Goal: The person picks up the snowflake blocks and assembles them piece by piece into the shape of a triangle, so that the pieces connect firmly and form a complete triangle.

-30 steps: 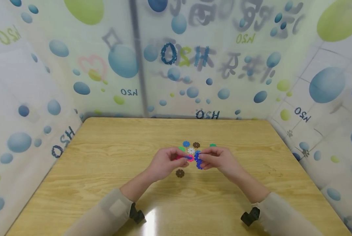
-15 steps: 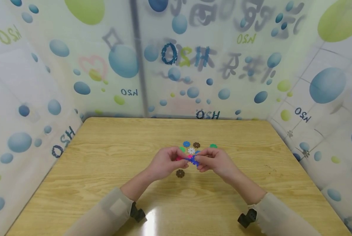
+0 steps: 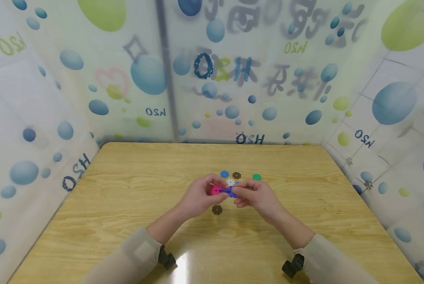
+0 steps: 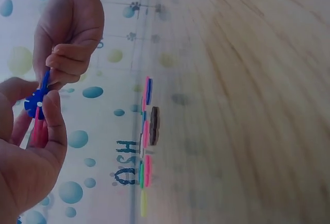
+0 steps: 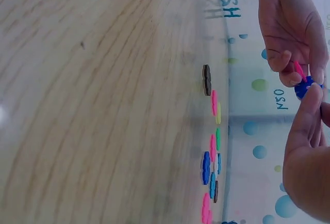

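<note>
My left hand (image 3: 202, 198) pinches a dark blue notched disc (image 4: 33, 103), the flat snowflake kind. A pink notched disc (image 3: 216, 190) is joined to it at the left hand's fingers. Opposite, my right hand (image 3: 263, 200) grips a second dark blue notched disc (image 4: 45, 80) between thumb and fingertips. This one stands edge-on in the left wrist view and meets the first blue disc; how deep the slots sit cannot be told. Both hands are raised above the table, fingertips nearly together. Fingers cover part of the discs.
Loose discs lie on the wooden table (image 3: 144, 169) beyond and under the hands: blue (image 3: 224, 174), brown (image 3: 236, 175), white (image 3: 230, 182) and green (image 3: 256, 177). Nearer the front lies another brown disc (image 3: 217, 210). Patterned curtains (image 3: 212, 98) enclose the table's back and sides.
My right hand has moved left, bringing its blue disc against the piece in my left hand. The left hand has stayed nearly in place, turning slightly so more of the pink disc shows.
</note>
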Demonstrator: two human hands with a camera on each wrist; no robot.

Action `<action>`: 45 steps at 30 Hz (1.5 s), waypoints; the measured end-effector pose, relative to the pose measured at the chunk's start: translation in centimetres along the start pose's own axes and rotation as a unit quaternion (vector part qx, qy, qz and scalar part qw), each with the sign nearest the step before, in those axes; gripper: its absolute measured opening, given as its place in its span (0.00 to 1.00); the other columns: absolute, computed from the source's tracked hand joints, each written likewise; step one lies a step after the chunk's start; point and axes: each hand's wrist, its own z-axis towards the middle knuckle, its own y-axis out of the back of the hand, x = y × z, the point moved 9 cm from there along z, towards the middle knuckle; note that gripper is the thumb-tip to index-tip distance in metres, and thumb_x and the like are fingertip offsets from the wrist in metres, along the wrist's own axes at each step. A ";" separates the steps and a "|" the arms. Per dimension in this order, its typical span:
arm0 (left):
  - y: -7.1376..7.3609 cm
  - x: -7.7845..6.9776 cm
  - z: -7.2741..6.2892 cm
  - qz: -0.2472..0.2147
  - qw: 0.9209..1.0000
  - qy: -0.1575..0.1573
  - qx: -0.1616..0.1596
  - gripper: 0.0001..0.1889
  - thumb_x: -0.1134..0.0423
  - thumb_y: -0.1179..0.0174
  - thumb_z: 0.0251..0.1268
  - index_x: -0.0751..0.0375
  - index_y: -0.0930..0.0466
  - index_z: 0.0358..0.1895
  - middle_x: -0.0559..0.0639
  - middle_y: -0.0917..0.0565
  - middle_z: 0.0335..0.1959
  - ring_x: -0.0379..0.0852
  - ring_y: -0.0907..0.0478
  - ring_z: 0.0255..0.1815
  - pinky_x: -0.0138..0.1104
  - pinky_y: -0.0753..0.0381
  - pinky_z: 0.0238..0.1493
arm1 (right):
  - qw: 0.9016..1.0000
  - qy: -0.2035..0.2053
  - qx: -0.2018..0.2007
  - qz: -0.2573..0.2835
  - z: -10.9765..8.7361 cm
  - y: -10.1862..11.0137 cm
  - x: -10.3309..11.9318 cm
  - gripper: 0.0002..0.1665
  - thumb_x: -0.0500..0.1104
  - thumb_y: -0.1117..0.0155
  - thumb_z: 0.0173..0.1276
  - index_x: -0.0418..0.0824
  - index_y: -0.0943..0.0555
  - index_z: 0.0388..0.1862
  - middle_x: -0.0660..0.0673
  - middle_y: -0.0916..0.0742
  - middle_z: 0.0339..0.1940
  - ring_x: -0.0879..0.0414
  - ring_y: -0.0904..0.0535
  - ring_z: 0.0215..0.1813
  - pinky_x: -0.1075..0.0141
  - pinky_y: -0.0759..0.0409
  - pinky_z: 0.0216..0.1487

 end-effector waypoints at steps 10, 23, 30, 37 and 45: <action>-0.7 0.6 -0.1 0.036 0.999 -0.008 0.006 0.20 0.59 0.23 0.71 0.51 0.14 0.63 0.53 0.10 0.58 0.42 0.12 0.48 0.30 0.09 0.45 | 1.000 -0.016 0.018 0.006 -0.2 -0.4 -0.6 0.14 0.45 0.32 0.83 0.34 0.14 0.54 0.49 0.08 0.36 0.61 0.12 0.37 0.69 0.12 0.38; -0.7 0.6 0.1 -0.003 1.000 -0.013 0.011 0.18 0.64 0.27 0.74 0.60 0.18 0.62 0.59 0.14 0.58 0.47 0.12 0.56 0.31 0.08 0.52 | 0.992 -0.029 -0.049 -0.113 1.3 5.7 -1.1 0.29 0.56 0.34 0.84 0.31 0.17 0.64 0.39 0.08 0.50 0.52 0.11 0.44 0.65 0.13 0.38; -0.7 0.9 0.0 -0.011 1.000 0.000 0.020 0.17 0.66 0.28 0.74 0.62 0.19 0.61 0.59 0.15 0.60 0.49 0.13 0.58 0.32 0.08 0.53 | 0.969 -0.033 -0.070 -0.235 2.5 10.1 -1.8 0.21 0.47 0.38 0.86 0.32 0.17 0.64 0.39 0.10 0.48 0.51 0.16 0.41 0.63 0.17 0.35; -0.7 1.1 0.1 -0.009 1.000 0.000 0.020 0.17 0.66 0.28 0.74 0.62 0.19 0.61 0.60 0.15 0.59 0.49 0.13 0.58 0.32 0.08 0.54 | 0.924 -0.028 -0.026 -0.382 4.3 9.9 -2.6 0.15 0.45 0.34 0.83 0.44 0.12 0.63 0.39 0.11 0.54 0.50 0.17 0.46 0.63 0.18 0.42; -0.9 0.9 0.1 0.002 1.000 -0.010 0.030 0.18 0.65 0.27 0.74 0.60 0.19 0.61 0.58 0.14 0.58 0.48 0.13 0.57 0.31 0.09 0.54 | 0.899 -0.037 -0.016 -0.435 5.8 8.7 -3.0 0.17 0.44 0.29 0.80 0.42 0.14 0.64 0.42 0.12 0.47 0.49 0.20 0.47 0.59 0.20 0.47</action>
